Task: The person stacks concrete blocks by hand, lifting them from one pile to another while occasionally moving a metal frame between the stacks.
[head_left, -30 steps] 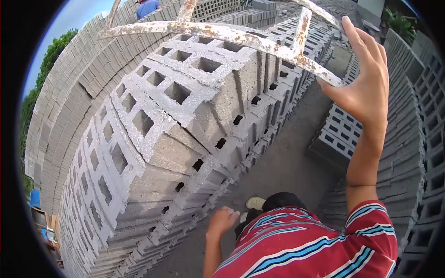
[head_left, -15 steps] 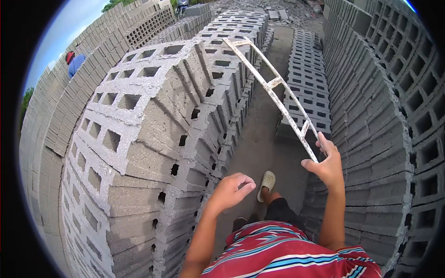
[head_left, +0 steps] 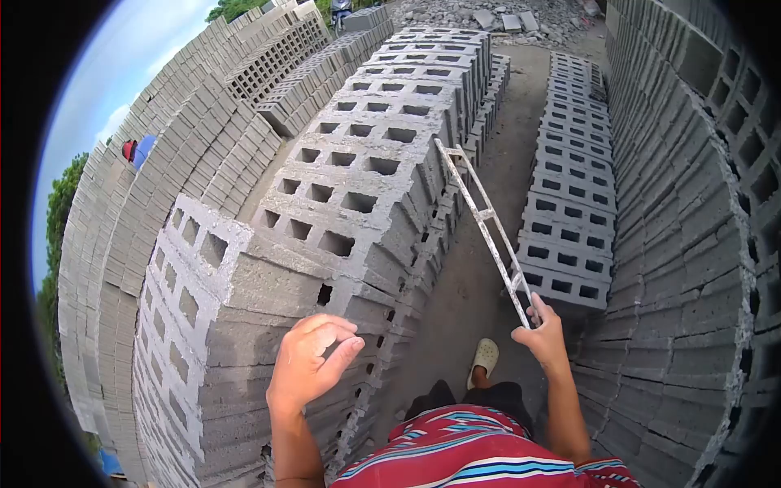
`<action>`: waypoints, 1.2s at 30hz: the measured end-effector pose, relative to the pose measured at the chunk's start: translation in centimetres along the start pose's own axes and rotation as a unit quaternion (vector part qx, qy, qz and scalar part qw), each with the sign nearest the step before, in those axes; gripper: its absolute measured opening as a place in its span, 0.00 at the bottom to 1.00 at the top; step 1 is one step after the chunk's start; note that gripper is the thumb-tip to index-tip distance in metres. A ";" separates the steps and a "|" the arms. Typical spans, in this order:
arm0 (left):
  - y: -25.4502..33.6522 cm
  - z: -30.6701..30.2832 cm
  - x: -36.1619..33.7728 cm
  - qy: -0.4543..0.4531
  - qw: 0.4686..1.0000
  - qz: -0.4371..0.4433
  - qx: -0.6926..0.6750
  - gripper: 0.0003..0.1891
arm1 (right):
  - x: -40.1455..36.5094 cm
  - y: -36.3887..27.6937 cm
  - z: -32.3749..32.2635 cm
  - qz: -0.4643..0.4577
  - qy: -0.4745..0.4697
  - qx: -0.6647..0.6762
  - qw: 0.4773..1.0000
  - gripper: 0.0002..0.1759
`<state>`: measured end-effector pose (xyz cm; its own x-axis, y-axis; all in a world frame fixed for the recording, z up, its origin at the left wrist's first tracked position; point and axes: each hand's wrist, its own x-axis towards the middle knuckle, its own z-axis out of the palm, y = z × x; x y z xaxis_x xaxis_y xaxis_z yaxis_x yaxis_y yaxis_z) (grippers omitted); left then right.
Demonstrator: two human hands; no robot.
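A narrow white ladder-shaped frame, with worn, rust-coloured patches, slants up and away from my right hand. That hand is closed on its near end, thumb on one rail and fingers at the other. The frame's far end overlaps the side of the middle row of hollow concrete blocks. My left hand is raised in front of the nearest raised blocks, fingers curved and thumb apart, with nothing in it.
A lower row of blocks runs along the right of the dirt aisle. A tall block wall rises at far right. More stacks stand left, a person behind them. Rubble lies at the back.
My view has advanced along the rows, bringing the end of the raised blocks nearer. My left hand has moved left and up in view. The frame stays in my right hand, its far end lower in view.
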<state>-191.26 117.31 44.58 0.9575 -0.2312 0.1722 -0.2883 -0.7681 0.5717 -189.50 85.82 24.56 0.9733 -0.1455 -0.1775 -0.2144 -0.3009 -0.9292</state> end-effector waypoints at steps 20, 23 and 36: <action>-0.2 0.4 13.4 0.077 0.988 0.133 -0.006 0.05 | 3.0 -0.6 0.7 0.152 0.007 0.023 0.988 0.50; -0.4 -3.6 10.0 0.192 0.966 0.139 0.106 0.11 | 4.1 -2.2 0.6 0.158 0.016 0.100 0.982 0.49; -6.4 -7.8 2.6 0.121 0.818 -0.190 0.529 0.28 | 6.8 1.0 -0.9 0.074 -0.021 -0.009 0.997 0.51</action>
<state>-186.90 126.26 47.62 0.9129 0.1704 0.3710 0.3143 -0.8733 -0.3723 -183.18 83.67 22.67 0.9331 -0.1510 -0.3264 -0.3577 -0.2961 -0.8856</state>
